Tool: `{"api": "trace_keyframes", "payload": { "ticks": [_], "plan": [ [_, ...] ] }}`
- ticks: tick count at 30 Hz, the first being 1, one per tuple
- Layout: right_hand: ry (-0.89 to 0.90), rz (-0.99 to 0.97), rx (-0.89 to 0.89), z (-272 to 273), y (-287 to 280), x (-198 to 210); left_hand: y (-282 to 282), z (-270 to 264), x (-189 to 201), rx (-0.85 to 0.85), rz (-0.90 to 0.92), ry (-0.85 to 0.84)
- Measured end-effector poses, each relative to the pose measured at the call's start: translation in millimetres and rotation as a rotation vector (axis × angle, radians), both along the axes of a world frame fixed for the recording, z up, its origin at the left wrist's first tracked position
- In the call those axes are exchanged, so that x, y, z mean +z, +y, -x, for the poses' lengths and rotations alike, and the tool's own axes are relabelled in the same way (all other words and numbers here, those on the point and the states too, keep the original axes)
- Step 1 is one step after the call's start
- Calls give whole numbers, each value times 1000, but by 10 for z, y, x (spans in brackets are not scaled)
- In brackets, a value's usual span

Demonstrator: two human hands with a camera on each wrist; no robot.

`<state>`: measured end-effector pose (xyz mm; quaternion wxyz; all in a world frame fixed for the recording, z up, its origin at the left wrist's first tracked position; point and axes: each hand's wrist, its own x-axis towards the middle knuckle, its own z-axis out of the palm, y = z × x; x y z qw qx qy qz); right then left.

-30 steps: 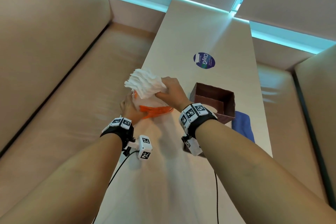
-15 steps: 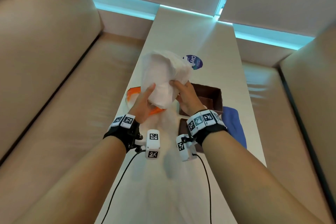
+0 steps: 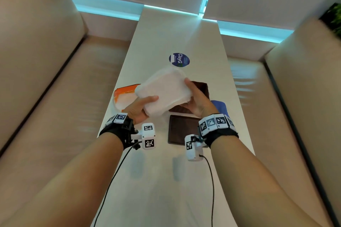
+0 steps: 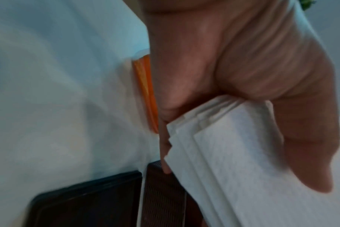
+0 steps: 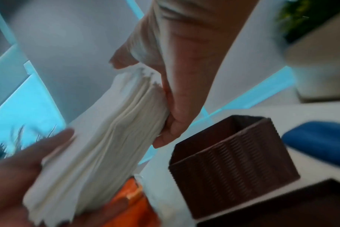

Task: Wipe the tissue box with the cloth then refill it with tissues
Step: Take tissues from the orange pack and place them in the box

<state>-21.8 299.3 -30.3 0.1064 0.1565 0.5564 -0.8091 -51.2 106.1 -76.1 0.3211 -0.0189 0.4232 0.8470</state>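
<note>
a thick stack of white tissues (image 3: 164,92) is held in the air above the long pale table, tilted, one end toward 11 o'clock, the other toward 5 o'clock, its layered edges showing. below it, at 4 o'clock of the stack, the brown ribbed tissue box (image 5: 231,162) stands open-topped on the table. its flat dark lid (image 3: 181,131) lies just beside the box at 6 o'clock. the blue cloth (image 3: 219,107) lies beside the box at 3 o'clock.
</note>
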Motion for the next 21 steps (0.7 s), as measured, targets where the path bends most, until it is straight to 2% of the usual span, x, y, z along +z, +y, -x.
{"api": "trace_keyframes", "payload": {
  "ticks": [3, 8, 11, 14, 16, 18, 21],
  "plan": [
    [-3, -182, 109, -36, 57, 19, 48, -4, 64, -63, 115, 59],
    [-25, -211, 135, -118, 191, 70, 79, 20, 138, -78, 125, 63],
    [19, -229, 83, -160, 169, 103, 154, 10, 157, 21, 10, -11],
    [121, -220, -73, -193, 70, 102, 266, -86, 176, 252, -208, -155],
    [186, -166, -139, -236, -36, 72, 359, -169, 158, 313, -346, -178],
    [228, -117, -144, -297, -120, 32, 442, -243, 150, 292, -445, -144],
    [232, -130, -95, -388, -157, -12, 475, -256, 198, 248, -539, 2]
  ]
}}
